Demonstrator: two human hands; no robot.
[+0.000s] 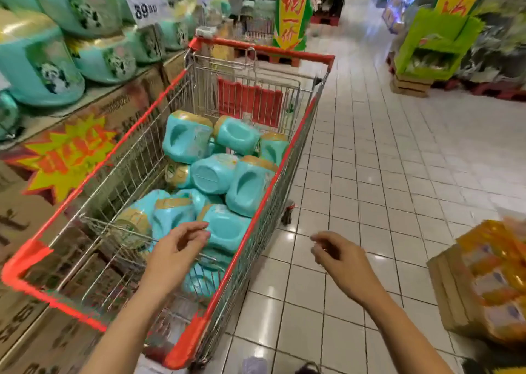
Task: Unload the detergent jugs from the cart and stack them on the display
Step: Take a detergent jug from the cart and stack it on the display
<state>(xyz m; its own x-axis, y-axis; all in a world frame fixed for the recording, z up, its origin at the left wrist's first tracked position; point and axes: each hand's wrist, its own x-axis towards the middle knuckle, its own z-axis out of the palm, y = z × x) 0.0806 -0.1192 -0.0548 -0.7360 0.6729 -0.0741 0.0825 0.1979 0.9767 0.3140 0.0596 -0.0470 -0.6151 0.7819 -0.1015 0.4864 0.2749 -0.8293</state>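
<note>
A wire shopping cart (250,231) with a red rim stands in the aisle, holding several teal detergent jugs (250,183) with gold tops, lying in a jumble. My left hand (176,248) hovers over the near end of the cart, just above one jug (227,228), fingers loosely curled and holding nothing. Outside the cart, above the floor tiles, my right hand (338,254) hangs with fingers loosely curled and nothing in it. The display (94,97) at the left is a stack of cardboard boxes with more teal jugs (39,66) standing on top.
A price sign (146,6) stands among the display jugs. A carton of orange packs (489,279) sits at the right near my right hand. Green and yellow promotional stands (432,49) line the far right. White tiled floor (384,160) stretches ahead beside the cart.
</note>
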